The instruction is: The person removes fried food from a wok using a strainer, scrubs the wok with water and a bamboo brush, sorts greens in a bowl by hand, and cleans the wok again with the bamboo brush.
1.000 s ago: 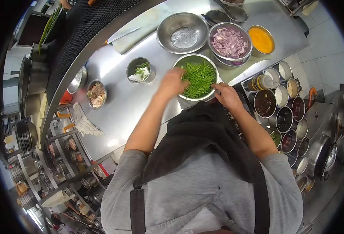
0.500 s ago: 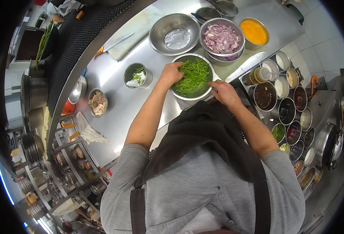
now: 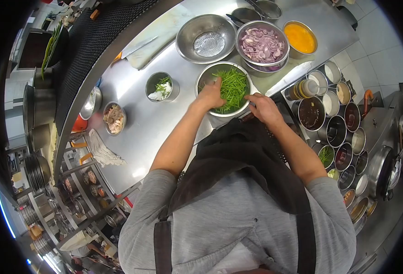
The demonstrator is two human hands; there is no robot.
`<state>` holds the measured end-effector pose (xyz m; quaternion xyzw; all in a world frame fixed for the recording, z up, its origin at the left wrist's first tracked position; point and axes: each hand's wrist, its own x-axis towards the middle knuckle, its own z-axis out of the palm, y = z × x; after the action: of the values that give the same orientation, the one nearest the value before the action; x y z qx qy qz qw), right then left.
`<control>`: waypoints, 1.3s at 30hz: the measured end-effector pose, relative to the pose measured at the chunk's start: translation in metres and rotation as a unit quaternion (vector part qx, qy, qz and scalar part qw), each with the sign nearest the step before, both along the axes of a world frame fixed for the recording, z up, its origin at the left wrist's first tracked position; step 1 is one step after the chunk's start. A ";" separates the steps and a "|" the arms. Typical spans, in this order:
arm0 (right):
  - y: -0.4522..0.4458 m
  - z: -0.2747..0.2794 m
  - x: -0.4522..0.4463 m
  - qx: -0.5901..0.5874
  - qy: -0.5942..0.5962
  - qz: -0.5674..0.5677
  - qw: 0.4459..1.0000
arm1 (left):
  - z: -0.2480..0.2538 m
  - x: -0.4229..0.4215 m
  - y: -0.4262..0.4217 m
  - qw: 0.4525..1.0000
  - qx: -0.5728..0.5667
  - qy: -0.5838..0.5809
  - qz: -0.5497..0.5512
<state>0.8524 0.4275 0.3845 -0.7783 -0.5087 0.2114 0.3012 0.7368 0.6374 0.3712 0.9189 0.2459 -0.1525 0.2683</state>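
Observation:
A metal bowl (image 3: 200,78) of cut green stalks (image 3: 234,86) stands in front of me at the counter's near edge. My left hand (image 3: 210,97) is inside it at the left, fingers and thumb curled around part of the greens. The fingertips are partly sunk in the stalks. At the bowl's right rim, my right hand (image 3: 264,108) grips the edge with its fingers. Bare bowl wall shows to the left of the greens.
Behind stand an empty steel bowl (image 3: 183,43), sliced red onions (image 3: 261,45) and a pot of orange liquid (image 3: 299,39). A knife (image 3: 139,46) lies on a cutting board (image 3: 165,29). Left are a small pot (image 3: 174,90) and a meat bowl (image 3: 113,119). Several sauce pots (image 3: 311,113) stand right.
My left hand has moved from the bowl's left rim inward to the right, pushing the greens rightward and baring the left wall. My right hand stays at the right rim.

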 end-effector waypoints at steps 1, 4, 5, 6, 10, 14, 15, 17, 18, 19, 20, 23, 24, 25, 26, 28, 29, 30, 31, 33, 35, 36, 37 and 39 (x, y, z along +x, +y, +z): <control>0.000 -0.001 0.000 0.000 -0.002 -0.002 1.000 | -0.001 -0.001 -0.008 1.000 0.008 -0.007 -0.001; -0.001 -0.004 -0.001 0.002 -0.005 -0.003 1.000 | 0.001 0.001 -0.020 0.996 -0.051 -0.065 0.026; -0.001 -0.004 -0.001 0.004 -0.006 -0.002 1.000 | 0.000 0.001 -0.019 0.996 -0.051 -0.066 0.026; -0.001 -0.003 0.000 0.004 -0.008 -0.002 1.000 | -0.001 0.001 -0.016 0.993 -0.051 -0.097 0.039; 0.000 -0.002 0.001 -0.004 -0.010 0.004 1.000 | 0.010 0.003 0.003 0.989 -0.015 -0.123 0.075; 0.001 -0.001 0.001 -0.006 -0.008 0.002 1.000 | 0.031 0.004 0.021 0.993 0.019 -0.098 0.062; 0.001 -0.001 0.001 -0.007 -0.008 0.002 1.000 | 0.030 0.005 0.024 0.993 0.018 -0.098 0.062; 0.001 0.000 0.001 -0.012 -0.010 0.002 1.000 | 0.027 0.003 0.027 0.988 0.037 -0.145 0.046; 0.001 0.000 0.001 -0.012 -0.010 0.002 1.000 | 0.025 0.002 0.028 0.988 0.036 -0.145 0.046; 0.001 0.000 0.001 -0.011 -0.006 0.002 1.000 | 0.023 0.000 0.028 0.984 0.044 -0.172 0.023; 0.001 0.000 0.001 -0.009 -0.003 0.001 1.000 | 0.021 -0.001 0.028 0.979 0.051 -0.199 0.000; 0.001 0.001 0.001 -0.006 0.000 -0.002 1.000 | 0.045 0.002 0.020 0.976 0.065 -0.206 -0.029; 0.001 0.001 0.001 -0.006 0.001 -0.003 1.000 | 0.048 0.003 0.015 0.976 0.064 -0.205 -0.029; 0.001 0.000 0.001 -0.002 0.000 -0.001 1.000 | 0.050 0.005 0.008 0.985 0.070 -0.154 -0.022; 0.002 0.000 0.002 0.003 -0.002 0.001 1.000 | 0.051 0.009 0.003 0.992 0.075 -0.103 -0.015; 0.002 -0.002 0.002 0.005 -0.006 0.001 1.000 | 0.033 0.019 -0.007 0.999 0.029 0.003 -0.031; 0.002 -0.002 0.002 0.008 -0.011 0.001 1.000 | 0.023 0.021 -0.009 0.993 -0.018 0.108 -0.047; 0.003 -0.003 0.002 0.008 -0.012 0.001 1.000 | 0.022 0.019 -0.011 0.993 -0.018 0.108 -0.047; 0.003 -0.003 0.002 0.009 -0.012 -0.002 1.000 | 0.020 0.016 -0.016 0.993 -0.019 0.108 -0.038; 0.000 -0.003 0.001 0.008 -0.010 -0.006 1.000 | 0.018 0.013 -0.022 0.993 -0.023 0.109 -0.031; 0.001 -0.003 0.000 0.002 -0.008 -0.010 1.000 | 0.018 0.007 -0.023 0.995 -0.009 0.101 -0.011; 0.002 -0.004 -0.001 0.004 -0.008 -0.008 1.000 | 0.020 0.005 -0.022 0.995 -0.008 0.102 -0.009; 0.002 -0.003 0.000 0.004 -0.005 -0.007 1.000 | 0.021 0.003 -0.022 0.995 -0.015 0.094 -0.010; 0.000 -0.002 0.000 0.003 -0.003 -0.008 1.000 | 0.018 0.001 -0.022 0.996 -0.023 0.087 -0.013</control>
<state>0.8522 0.4278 0.3823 -0.7819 -0.5040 0.2051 0.3041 0.7382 0.6153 0.3894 0.8988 0.2527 -0.2407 0.2653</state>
